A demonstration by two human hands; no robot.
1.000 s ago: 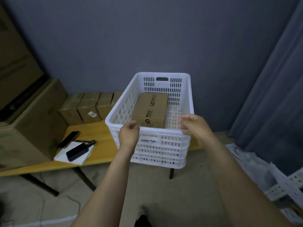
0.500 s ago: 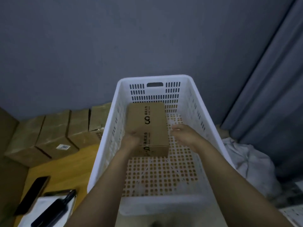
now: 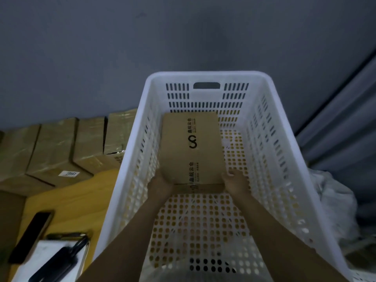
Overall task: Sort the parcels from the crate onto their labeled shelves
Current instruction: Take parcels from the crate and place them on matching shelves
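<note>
A brown cardboard parcel (image 3: 189, 147) with black print lies inside the white perforated plastic crate (image 3: 284, 159), toward its far left. My left hand (image 3: 161, 183) grips the parcel's near left corner and my right hand (image 3: 236, 183) grips its near right corner. Both forearms reach down into the crate from the near side. My fingers are partly hidden under and behind the parcel's edges.
A row of taped cardboard boxes (image 3: 61, 147) stands on the wooden table (image 3: 67, 202) left of the crate, one with a white label. A black phone (image 3: 30, 237), a white pad and a dark device (image 3: 55, 263) lie at the near left. Crumpled white wrapping (image 3: 335, 210) lies at the right.
My view has moved closer and over the crate. My hands went from the crate's near rim down inside it and took hold of the parcel's near corners.
</note>
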